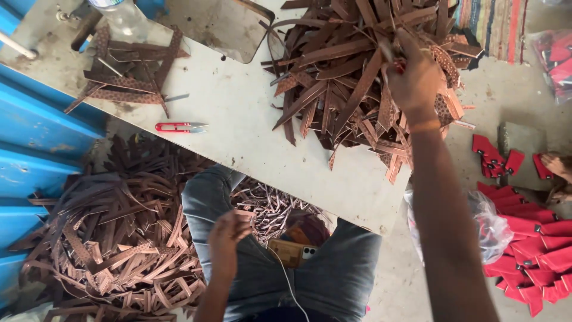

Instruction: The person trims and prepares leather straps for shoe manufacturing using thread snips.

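My right hand (414,80) reaches out over a big heap of brown leather strips (345,65) on the white table (238,113), its fingers closed around a strip and a small red tool at the top of the heap. My left hand (229,235) is low over my lap, pinching the end of a thin brown strip above my jeans (333,274). A red thread snipper (179,127) lies on the table between the two piles. A smaller pile of strips (128,68) sits at the table's far left.
The floor at left holds a large heap of cut brown strips (113,238) beside a blue metal wall (30,137). A phone (292,252) rests on my lap. Red pieces (530,238) and a clear plastic bag (491,223) lie on the floor at right. A plastic bottle (125,15) stands on the table.
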